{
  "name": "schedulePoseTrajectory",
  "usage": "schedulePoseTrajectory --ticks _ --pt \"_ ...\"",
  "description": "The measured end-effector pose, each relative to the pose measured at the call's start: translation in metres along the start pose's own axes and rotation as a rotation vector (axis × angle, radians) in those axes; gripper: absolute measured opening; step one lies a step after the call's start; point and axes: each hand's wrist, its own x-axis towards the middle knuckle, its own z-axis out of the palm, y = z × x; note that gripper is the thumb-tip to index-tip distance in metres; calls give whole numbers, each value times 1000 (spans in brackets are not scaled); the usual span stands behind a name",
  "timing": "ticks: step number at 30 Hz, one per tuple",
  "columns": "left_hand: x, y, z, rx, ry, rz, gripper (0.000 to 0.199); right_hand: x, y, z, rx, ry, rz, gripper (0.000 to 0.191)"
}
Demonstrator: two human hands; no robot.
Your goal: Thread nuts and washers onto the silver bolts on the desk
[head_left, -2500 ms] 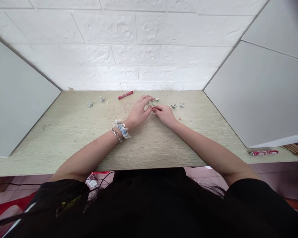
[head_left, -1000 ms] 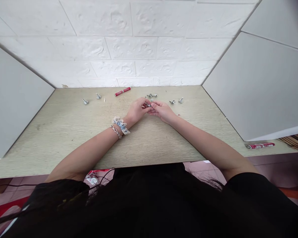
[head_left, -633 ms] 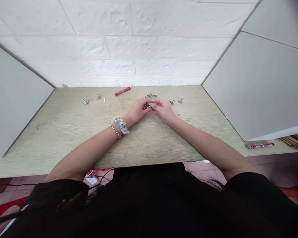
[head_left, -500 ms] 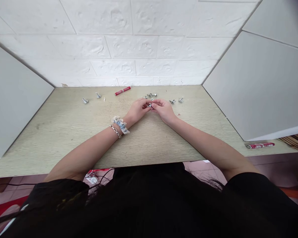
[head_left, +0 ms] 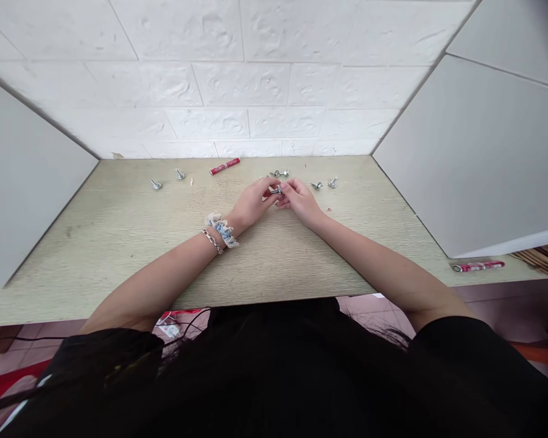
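Note:
Over the wooden tabletop (head_left: 256, 267) my two hands meet fingertip to fingertip. The fingers of my left hand (head_left: 253, 201) are closed around a small silver bolt (head_left: 275, 191). My right hand (head_left: 301, 201) pinches at the bolt's right end, where a nut or washer seems to sit; the fingertips partly cover it. Just beyond my fingers lie loose bolts (head_left: 285, 174), partly hidden by them. To the right of my right hand rest another bolt (head_left: 317, 185) and a bolt with a wide washer (head_left: 333, 182).
Further left on the tabletop are two bolts, one lying nearer (head_left: 156, 184) and one further back (head_left: 179, 174). A red tube (head_left: 225, 166) lies near the white brick wall (head_left: 223, 128). Another red tube (head_left: 478, 266) is at the right. Grey panels (head_left: 493, 152) flank both sides.
My right fingers have shifted around the end of the bolt, the thumb now higher. The small ring-shaped piece seen just beyond my fingertips is no longer visible there.

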Motion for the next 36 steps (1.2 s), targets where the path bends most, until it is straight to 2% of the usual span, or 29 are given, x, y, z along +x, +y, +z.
schedulePoseTrajectory --ticks 4,7,12,20,28,36 --pt "-2 1 1 -11 8 38 25 -2 1 0 -98 -29 -47 47" --pt "-2 1 1 3 -3 43 21 -1 1 -1 -126 -35 -29 51" --pt "0 -4 2 20 11 41 12 1 1 -1 -144 -25 -41 45" --pt "0 -8 2 56 28 129 19 -2 -2 0 -177 -15 -35 42" --pt "0 -9 3 99 12 161 22 2 -1 -7 -391 -57 -139 49" --pt "0 -7 1 109 14 128 21 3 8 -11 -326 -101 -192 35"
